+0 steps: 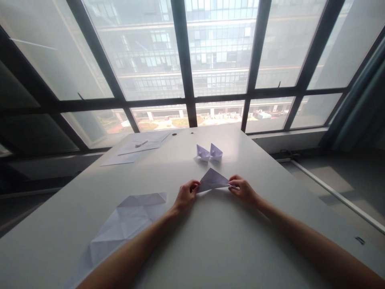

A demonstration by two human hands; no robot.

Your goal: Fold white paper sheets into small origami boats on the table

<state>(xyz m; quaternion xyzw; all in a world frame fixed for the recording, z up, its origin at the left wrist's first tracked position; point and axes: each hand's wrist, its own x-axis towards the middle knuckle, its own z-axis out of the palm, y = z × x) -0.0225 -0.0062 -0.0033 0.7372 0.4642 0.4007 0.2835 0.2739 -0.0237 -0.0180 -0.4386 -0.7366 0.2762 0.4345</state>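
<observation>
A folded sheet of paper [213, 179], shaped like a triangle with its peak pointing away from me, is held just above the white table between my two hands. My left hand [187, 195] pinches its left corner between thumb and fingers. At the opposite corner, my right hand [242, 188] grips the paper the same way. Just beyond stand two small folded paper boats [203, 153], side by side and close together. A large creased sheet of paper [123, 220] lies to the left, partly hidden under my left forearm.
Flat white sheets [126, 154] lie at the table's far left, with a small white stick-like object [141, 143] on top. The white table [192, 249] reaches to tall framed windows [221, 48]. A curtain [357, 100] hangs at the right.
</observation>
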